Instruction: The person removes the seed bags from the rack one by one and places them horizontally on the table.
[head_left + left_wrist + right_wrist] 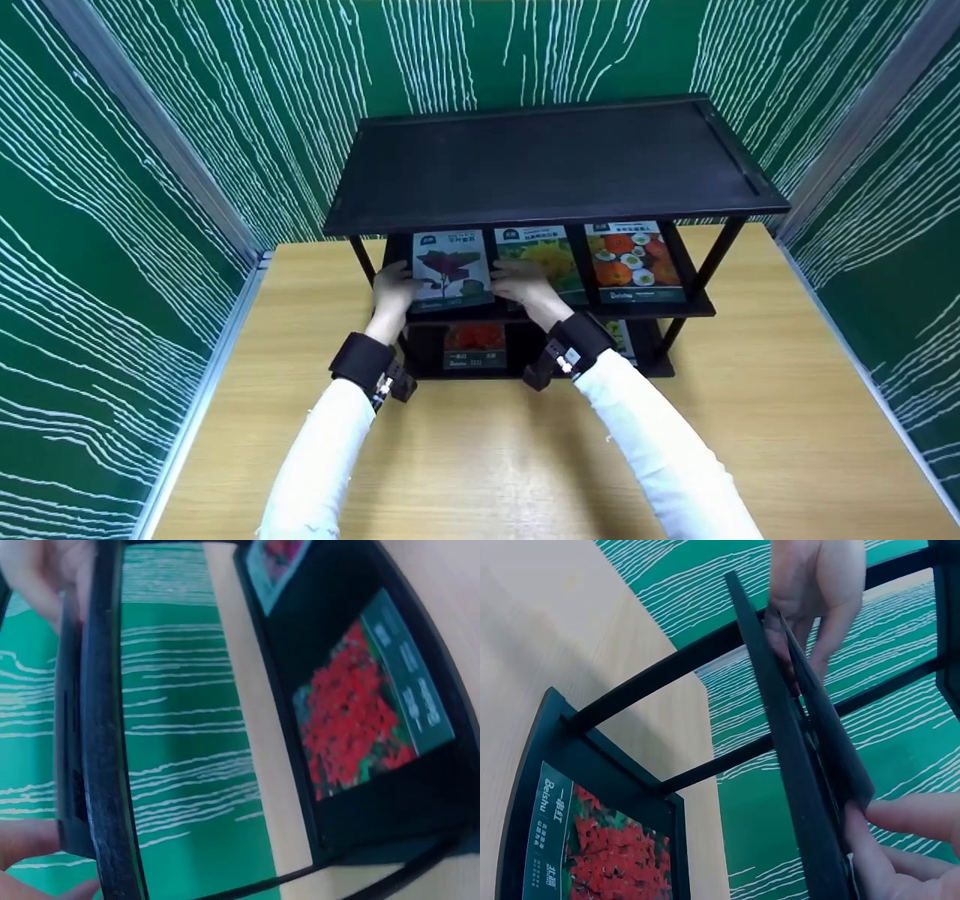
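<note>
A seed packet (450,271) with a dark red leafy plant on its front lies at the left end of the black rack's middle shelf. My left hand (394,289) holds its left edge. At its right edge, my right hand (521,283) pinches it between thumb and fingers. In the right wrist view the packet (826,720) shows edge-on, tilted slightly away from the shelf (780,727), with my right fingers (911,817) at its near end. A yellow-flower packet (551,262) lies just right, partly behind my right hand.
An orange-and-white flower packet (636,266) fills the shelf's right end. Below, the bottom shelf carries a red-flower packet (475,346) and another packet (621,337) partly hidden by my right wrist. The black top board (555,165) overhangs both shelves. Green walls surround the wooden table (480,465).
</note>
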Action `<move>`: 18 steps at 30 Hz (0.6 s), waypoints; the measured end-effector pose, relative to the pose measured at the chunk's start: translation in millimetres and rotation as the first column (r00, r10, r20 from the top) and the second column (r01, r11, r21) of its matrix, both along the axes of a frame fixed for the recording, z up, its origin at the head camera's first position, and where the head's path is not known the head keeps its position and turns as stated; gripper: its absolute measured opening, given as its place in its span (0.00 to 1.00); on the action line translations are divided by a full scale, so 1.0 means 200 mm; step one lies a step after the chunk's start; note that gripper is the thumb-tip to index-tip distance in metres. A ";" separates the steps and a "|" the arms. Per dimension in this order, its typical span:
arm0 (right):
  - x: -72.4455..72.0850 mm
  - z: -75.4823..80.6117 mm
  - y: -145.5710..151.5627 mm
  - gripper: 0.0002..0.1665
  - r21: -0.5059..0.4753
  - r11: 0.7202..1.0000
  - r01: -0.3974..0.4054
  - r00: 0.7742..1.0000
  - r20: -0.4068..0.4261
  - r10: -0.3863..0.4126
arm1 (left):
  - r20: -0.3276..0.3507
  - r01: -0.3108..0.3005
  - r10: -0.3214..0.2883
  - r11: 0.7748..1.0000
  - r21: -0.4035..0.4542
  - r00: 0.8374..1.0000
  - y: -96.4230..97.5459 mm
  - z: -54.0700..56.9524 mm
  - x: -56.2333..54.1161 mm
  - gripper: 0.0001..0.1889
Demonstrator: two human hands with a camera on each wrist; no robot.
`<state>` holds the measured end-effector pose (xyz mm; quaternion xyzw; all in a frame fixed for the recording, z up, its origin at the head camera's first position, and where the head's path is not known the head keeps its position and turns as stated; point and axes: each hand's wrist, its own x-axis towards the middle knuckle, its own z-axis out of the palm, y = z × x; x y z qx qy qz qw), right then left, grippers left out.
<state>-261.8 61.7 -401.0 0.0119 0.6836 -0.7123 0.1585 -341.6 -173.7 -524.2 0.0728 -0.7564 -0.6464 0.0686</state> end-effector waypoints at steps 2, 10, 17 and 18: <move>0.03 0.06 0.01 0.32 -0.001 1.000 -0.003 1.000 0.031 0.003 | -0.001 0.005 -0.005 0.997 0.078 1.000 0.03 0.10 0.07 0.30; -0.01 0.04 0.05 0.33 -0.075 0.997 -0.013 0.991 0.129 0.023 | 0.001 0.020 -0.020 0.999 0.041 1.000 -0.03 -0.05 -0.05 0.26; -0.02 0.00 0.07 0.34 -0.067 0.998 -0.016 0.990 0.140 0.025 | 0.080 -0.001 0.002 1.000 -0.007 0.997 0.17 0.53 0.39 0.24; -0.01 0.00 0.07 0.34 -0.066 0.998 -0.022 0.990 0.140 0.031 | 0.111 0.000 0.003 1.000 -0.026 0.994 0.21 0.65 0.48 0.24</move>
